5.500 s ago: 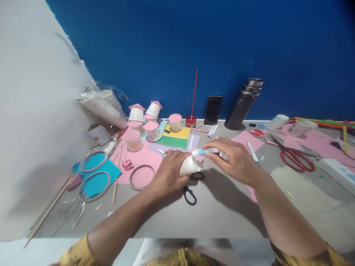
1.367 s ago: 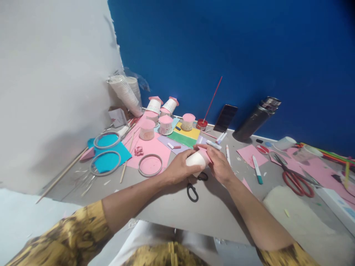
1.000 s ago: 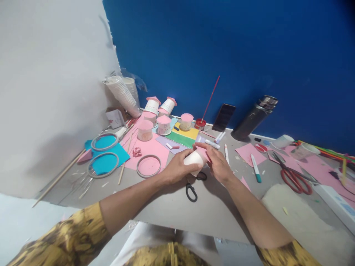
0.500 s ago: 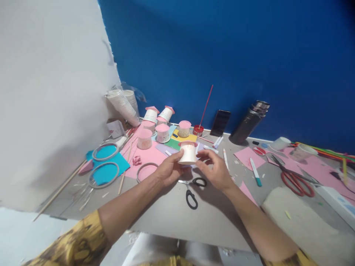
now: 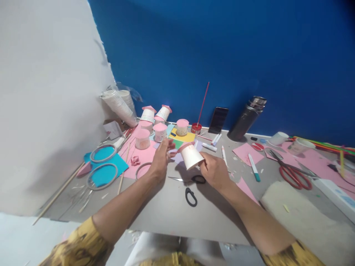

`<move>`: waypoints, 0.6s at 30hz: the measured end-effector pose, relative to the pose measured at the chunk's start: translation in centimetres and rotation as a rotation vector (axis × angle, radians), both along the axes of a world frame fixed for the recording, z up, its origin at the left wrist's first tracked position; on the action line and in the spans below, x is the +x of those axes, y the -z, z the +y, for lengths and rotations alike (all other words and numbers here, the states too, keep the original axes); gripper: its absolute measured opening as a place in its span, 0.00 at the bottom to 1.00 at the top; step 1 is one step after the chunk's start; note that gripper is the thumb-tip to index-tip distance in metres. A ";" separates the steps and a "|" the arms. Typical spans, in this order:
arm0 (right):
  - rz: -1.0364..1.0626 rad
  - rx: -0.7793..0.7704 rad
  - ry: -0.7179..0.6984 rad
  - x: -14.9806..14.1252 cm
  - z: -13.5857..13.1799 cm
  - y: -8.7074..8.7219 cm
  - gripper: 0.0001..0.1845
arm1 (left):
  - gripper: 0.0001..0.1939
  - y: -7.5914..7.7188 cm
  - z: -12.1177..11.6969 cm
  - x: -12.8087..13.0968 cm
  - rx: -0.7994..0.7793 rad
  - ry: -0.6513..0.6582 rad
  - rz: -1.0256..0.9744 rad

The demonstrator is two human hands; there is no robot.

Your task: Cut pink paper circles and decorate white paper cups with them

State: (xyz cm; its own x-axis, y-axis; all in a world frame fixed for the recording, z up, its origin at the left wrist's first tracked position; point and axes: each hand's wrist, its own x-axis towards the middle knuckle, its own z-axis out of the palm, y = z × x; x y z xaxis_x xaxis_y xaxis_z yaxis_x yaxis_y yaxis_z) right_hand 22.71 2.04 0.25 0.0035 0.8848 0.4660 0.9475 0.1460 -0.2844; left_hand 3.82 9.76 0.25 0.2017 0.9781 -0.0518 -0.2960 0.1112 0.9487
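Observation:
My right hand [image 5: 215, 170] grips a white paper cup [image 5: 191, 156] by its lower rim. The cup is upside down and tilted, with a pink paper piece on its narrow end pointing up and left. Just left of it, my left hand [image 5: 161, 159] is off the cup, fingers stretched out and holding nothing. Black-handled scissors [image 5: 191, 196] lie partly spread on the table below the cup. Behind my hands stand several similar cups with pink tops, among them one cup [image 5: 142, 139] near a crumpled pink paper [image 5: 135, 161].
At left, grey rings [image 5: 102, 176] lie on blue paper, beside stacked paper cups [image 5: 119, 105]. A red stick [image 5: 203, 105], a phone [image 5: 218, 120] and a dark flask [image 5: 247, 119] stand along the blue wall. Red-handled scissors [image 5: 295, 177], markers and pink paper are at right.
My left hand has let go of the cup and moved left, its fingers opening. My right hand has taken the cup, which has gone from upright-level to tilted left.

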 end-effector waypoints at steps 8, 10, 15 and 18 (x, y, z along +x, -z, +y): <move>-0.083 -0.163 -0.012 -1.0 -0.4 -0.5 0.12 | 0.37 -0.7 -1.3 -0.1 0.283 0.286 0.029; -0.083 -0.183 -0.005 -1.1 -0.3 -0.5 0.12 | 0.34 -0.4 -1.3 -0.1 0.316 0.304 0.100; -0.007 -0.207 -0.013 -1.0 -0.2 -0.4 0.12 | 0.31 0.3 -0.9 0.0 0.380 0.294 0.175; 0.088 -0.210 -0.024 -0.9 -0.1 -0.4 0.11 | 0.30 0.5 -1.0 0.1 0.392 0.281 0.190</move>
